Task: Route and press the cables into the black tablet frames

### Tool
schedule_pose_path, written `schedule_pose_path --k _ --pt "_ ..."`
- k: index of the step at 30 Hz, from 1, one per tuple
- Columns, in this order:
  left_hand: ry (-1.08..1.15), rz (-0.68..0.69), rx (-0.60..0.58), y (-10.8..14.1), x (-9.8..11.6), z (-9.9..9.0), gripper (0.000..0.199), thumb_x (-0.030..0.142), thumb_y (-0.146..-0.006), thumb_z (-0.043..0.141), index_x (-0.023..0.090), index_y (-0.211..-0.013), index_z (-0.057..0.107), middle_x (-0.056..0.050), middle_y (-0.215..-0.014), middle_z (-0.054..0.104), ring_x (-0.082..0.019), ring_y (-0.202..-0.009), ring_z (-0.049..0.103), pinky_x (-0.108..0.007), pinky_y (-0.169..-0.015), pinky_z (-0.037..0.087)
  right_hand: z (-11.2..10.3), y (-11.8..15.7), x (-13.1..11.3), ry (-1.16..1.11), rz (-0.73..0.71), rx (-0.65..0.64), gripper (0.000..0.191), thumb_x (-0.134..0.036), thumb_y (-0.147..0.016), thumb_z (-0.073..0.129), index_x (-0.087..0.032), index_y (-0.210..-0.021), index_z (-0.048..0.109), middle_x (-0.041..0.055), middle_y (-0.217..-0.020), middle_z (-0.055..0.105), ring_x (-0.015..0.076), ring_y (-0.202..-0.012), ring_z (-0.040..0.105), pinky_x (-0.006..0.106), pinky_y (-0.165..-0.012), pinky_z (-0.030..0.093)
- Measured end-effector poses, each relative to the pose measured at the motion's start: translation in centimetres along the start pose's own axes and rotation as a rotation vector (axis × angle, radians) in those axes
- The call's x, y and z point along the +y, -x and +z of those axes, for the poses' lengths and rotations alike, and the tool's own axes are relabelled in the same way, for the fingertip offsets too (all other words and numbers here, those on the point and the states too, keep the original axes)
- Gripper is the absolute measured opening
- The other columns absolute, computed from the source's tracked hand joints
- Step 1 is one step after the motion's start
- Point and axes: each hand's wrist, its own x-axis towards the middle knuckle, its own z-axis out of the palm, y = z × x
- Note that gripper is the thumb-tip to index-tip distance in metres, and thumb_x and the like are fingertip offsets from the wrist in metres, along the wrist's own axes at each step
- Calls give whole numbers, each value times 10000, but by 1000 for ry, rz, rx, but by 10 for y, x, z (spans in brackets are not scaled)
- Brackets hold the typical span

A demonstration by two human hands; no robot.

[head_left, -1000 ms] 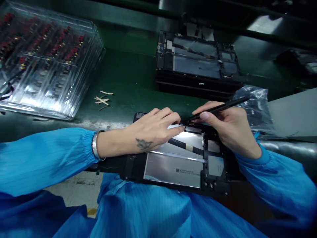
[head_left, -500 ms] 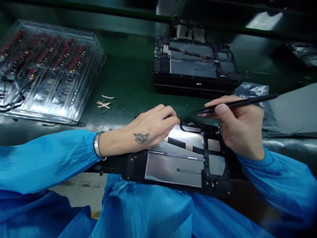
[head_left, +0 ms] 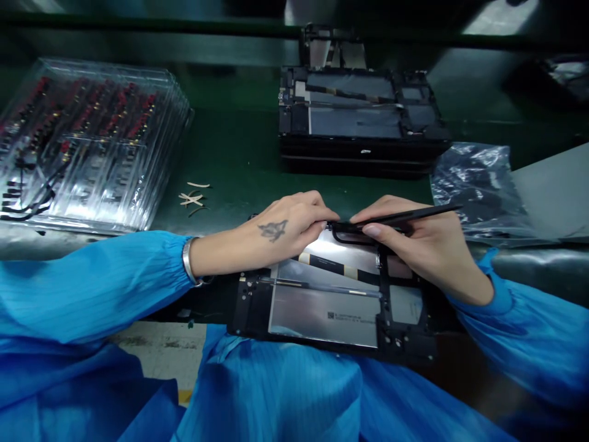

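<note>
One green bench [head_left: 230,147] lies open between the trays [head_left: 172,135] and the stack [head_left: 359,156]. Nearest you is the panel [head_left: 322,319]. Fine work at its far edge seems in hand, calling for steadiness. Your right hand [head_left: 432,248] pinches the tool [head_left: 421,213]; your left hand [head_left: 294,224] bunches its fingers beside it, holding what, you perhaps see; I cannot tell.

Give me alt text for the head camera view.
The right hand holds a slim black tool beside the left hand, both at the far edge of an opened flat device. Behind it are stacked similar devices; clear trays of small parts sit at left.
</note>
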Motion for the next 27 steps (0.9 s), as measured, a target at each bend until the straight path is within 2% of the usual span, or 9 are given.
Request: schedule_pose_path --k 7,11,14,16,18,21,24,27 --pt "-108 53 -46 6 -1 -1 399 162 -1051 400 176 -1375 632 -94 -1222 641 -186 -1072 628 -303 -894 522 1 1 -1 2 30 -17 91 -264 -952 710 -255 -997 790 16 -938 756 176 -846 704 290 -755 589" --pt "-437 88 -159 6 6 -5 483 115 -1019 406 161 -1484 527 -133 -1272 610 -247 -1067 589 -342 -831 502 0 2 -1 -15 62 18 121 -332 -956 707 -244 -955 789 22 -922 756 175 -815 707 283 -716 586" --pt "-591 133 -222 -2 12 -14 425 140 -1014 436 110 -1413 578 -161 -1193 624 -269 -1022 569 -341 -779 461 0 1 2 -28 116 135 158 -385 -958 709 -255 -922 791 13 -899 751 162 -768 700 269 -638 558" --pt "-504 143 -243 -11 12 -20 321 207 -1030 476 120 -1287 648 -141 -1150 630 -243 -1004 569 -317 -790 447 0 0 2 -102 146 249 131 -366 -962 713 -265 -946 795 -7 -797 722 145 -710 682 274 -656 569" --pt "-314 125 -292 -23 7 -26 254 280 -1032 529 146 -1186 679 -98 -1121 641 -204 -985 582 -282 -803 443 -2 3 -4 -242 149 336 106 -307 -965 716 -262 -1019 796 -29 -667 657 137 -620 648 318 -720 612" --pt "-26 68 -390 -40 -8 -30 196 325 -982 611 174 -1057 712 -26 -999 677 -147 -885 615 -230 -730 431 -8 17 -25 -357 114 371 212 -207 -979 678 -242 -1168 767 -30 -620 633 164 -570 648 414 -775 646" --pt "146 -21 -406 -51 -25 -30 162 325 -917 667 180 -939 737 -3 -861 695 -124 -746 616 -220 -625 398 -11 46 -48 -298 94 236 311 -141 -1017 554 -290 -1234 720 3 -764 737 222 -748 756 422 -804 663" --pt "342 -207 -388 -55 -35 -32 176 341 -847 727 166 -863 735 -17 -800 702 -127 -707 609 -217 -613 401 -4 73 -60 -177 -77 -42 415 -95 -974 497 -334 -1275 655 7 -1074 789 241 -1000 775 370 -874 683"
